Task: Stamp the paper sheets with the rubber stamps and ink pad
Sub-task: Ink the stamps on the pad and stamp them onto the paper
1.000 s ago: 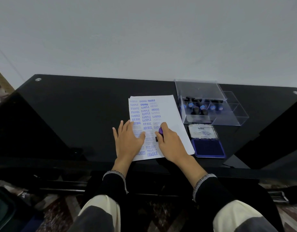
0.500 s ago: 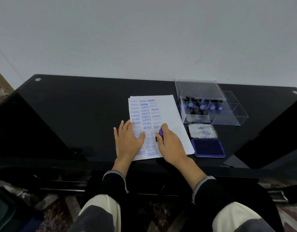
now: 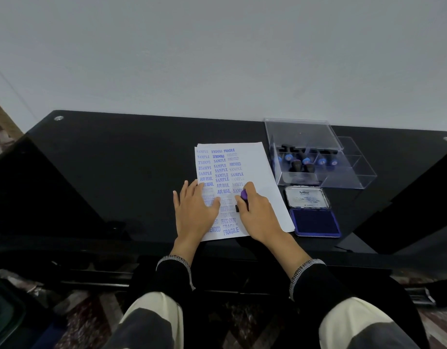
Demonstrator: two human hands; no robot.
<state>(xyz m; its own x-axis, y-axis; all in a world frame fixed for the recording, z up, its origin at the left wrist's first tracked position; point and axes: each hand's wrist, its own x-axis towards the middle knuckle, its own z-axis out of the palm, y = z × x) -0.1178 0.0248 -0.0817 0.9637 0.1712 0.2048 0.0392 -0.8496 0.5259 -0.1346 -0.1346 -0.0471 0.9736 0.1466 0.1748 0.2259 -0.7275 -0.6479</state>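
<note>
Glossy black surface against a plain pale wall.
Round metal fittings at 10 and 2 o'clock corners; patterned reddish floor below at 7 o'clock, dim under soft, even light.

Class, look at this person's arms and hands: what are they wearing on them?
Both arms wear black sleeves, the left sleeve and the right sleeve, each ending in a cuff edged with white-and-black stitched trim. The left hand and right hand are bare, with no gloves, rings or watch visible.
</note>
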